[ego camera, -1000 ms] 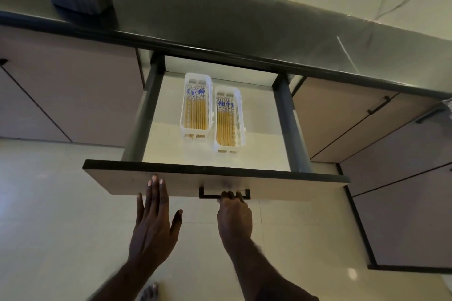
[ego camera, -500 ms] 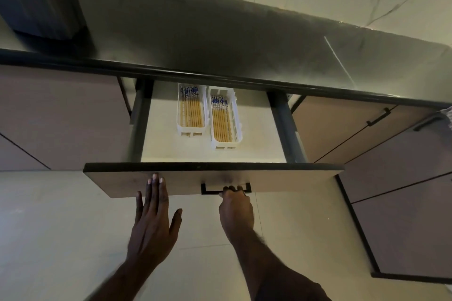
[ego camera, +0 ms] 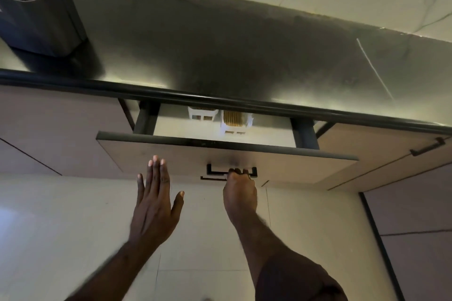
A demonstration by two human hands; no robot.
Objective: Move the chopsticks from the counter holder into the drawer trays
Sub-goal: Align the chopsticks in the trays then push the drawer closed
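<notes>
Fingers [ego camera: 238,171] of the right hand [ego camera: 241,197] hook the drawer [ego camera: 281,168] handle [ego camera: 231,171]; the left hand [ego camera: 155,203] lies flat and empty against its front. Chopsticks [ego camera: 233,119], light, stiff and smooth, fill two trays [ego camera: 248,122] inside. Holder [ego camera: 36,14] stands clear on the counter [ego camera: 220,56]; nothing blocks the slide.

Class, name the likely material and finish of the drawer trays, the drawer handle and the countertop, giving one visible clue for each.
Drawer trays: probably white plastic, with moulded slotted walls. Drawer handle: seemingly black-coated metal, thin and square-edged. Countertop: likely polished dark stone, glossy with reflections.
</notes>
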